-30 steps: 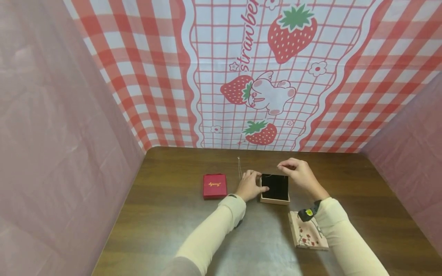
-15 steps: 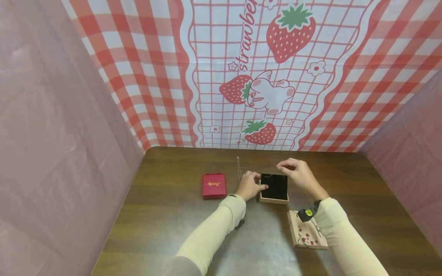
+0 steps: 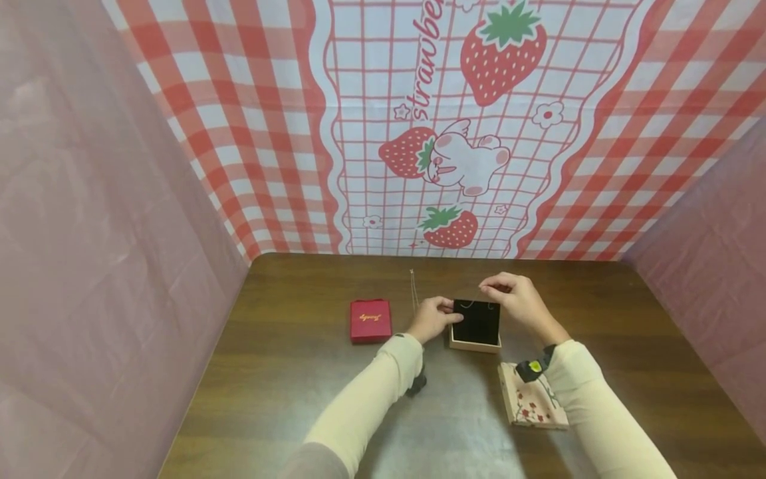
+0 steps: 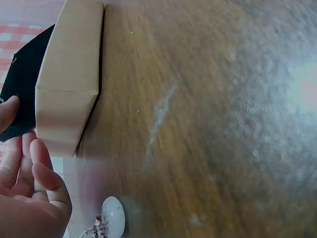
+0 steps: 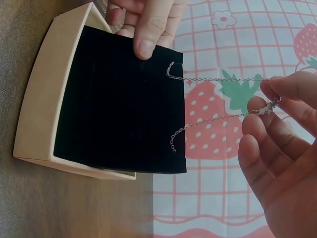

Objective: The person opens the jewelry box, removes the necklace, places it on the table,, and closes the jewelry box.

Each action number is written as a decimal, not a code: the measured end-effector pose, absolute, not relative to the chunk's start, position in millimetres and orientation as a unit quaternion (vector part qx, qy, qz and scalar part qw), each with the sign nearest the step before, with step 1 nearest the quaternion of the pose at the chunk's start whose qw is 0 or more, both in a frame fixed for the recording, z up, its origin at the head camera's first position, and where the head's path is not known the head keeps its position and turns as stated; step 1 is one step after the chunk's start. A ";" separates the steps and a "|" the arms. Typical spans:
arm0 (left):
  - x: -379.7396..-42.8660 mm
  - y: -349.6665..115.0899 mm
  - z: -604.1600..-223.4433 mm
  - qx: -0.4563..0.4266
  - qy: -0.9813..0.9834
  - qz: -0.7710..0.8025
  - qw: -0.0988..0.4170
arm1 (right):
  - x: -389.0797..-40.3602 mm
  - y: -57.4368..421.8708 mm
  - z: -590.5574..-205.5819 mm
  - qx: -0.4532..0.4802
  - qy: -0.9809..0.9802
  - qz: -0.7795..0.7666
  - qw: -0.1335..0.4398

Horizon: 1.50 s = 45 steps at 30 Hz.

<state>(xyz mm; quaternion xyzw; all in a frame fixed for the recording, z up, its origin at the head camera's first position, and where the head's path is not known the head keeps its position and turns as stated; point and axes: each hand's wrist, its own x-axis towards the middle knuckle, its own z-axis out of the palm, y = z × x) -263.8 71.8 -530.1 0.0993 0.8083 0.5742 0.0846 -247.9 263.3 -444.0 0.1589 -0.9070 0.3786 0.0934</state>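
My left hand (image 3: pixel 431 318) pinches the edge of a black velvet pad (image 3: pixel 481 323), thumb on its face and fingers behind. In the right wrist view the pad stands tilted, partly out of a cream cardboard box (image 5: pixel 47 94). A fine silver chain (image 5: pixel 213 79) comes through the pad near its far edge in two places. My right hand (image 3: pixel 516 296) pinches this necklace between thumb and fingertips, beside a small sparkling part (image 5: pixel 269 106), and draws both strands taut beyond the pad. Another thin necklace (image 3: pixel 413 291) lies on the table just left of my left hand.
A red box (image 3: pixel 370 321) with gold lettering sits to the left. Nearer and to the right, a cream lid (image 3: pixel 531 402) with red blossoms lies partly under my right forearm. In the left wrist view, a white oval piece (image 4: pixel 115 218) rests beside silvery ornament.
My left thumb has shifted up toward the far edge of the pad, and the pad looks slightly more raised. My right hand has hardly moved, still holding the chain.
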 end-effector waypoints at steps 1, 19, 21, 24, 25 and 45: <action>-264.0 71.9 -530.1 0.099 0.805 0.579 0.086 | -248.0 263.5 -443.5 0.159 -0.908 0.376 0.093; -264.3 72.9 -522.8 0.093 0.780 0.609 0.107 | -248.0 265.3 -429.2 0.162 -0.909 0.370 0.098; -263.9 73.1 -522.1 0.095 0.778 0.612 0.105 | -248.1 265.2 -428.0 0.164 -0.909 0.369 0.099; -263.8 73.4 -522.7 0.095 0.777 0.614 0.103 | -247.9 264.7 -426.5 0.164 -0.910 0.368 0.097; -263.8 73.5 -522.8 0.094 0.777 0.614 0.102 | -247.7 264.5 -426.1 0.164 -0.911 0.367 0.096; -260.6 75.0 -522.6 0.100 0.762 0.633 0.093 | -244.7 267.9 -421.9 0.160 -0.909 0.374 0.097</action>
